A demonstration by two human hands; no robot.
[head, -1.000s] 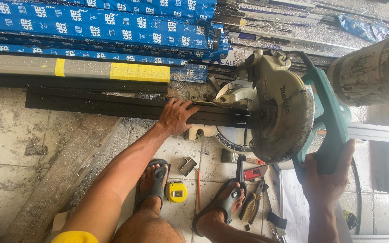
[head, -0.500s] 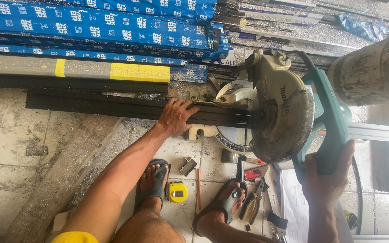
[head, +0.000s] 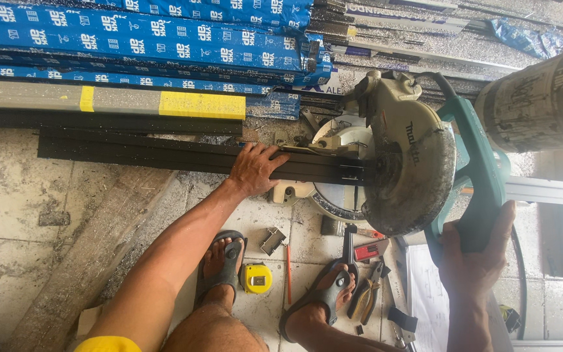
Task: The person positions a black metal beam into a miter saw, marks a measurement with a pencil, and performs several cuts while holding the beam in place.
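The black profile (head: 184, 156) lies across the saw (head: 399, 156) base, under the blade. My left hand (head: 253, 168) presses it flat, fingers spread; my right hand (head: 477, 251) wraps the handle — I'd lower slowly, the profile tight against the fence.

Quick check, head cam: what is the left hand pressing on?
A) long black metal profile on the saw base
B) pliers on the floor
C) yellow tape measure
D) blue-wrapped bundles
A: the left hand lies flat on the long black metal profile, while the right hand grips the teal handle of the mitre saw.
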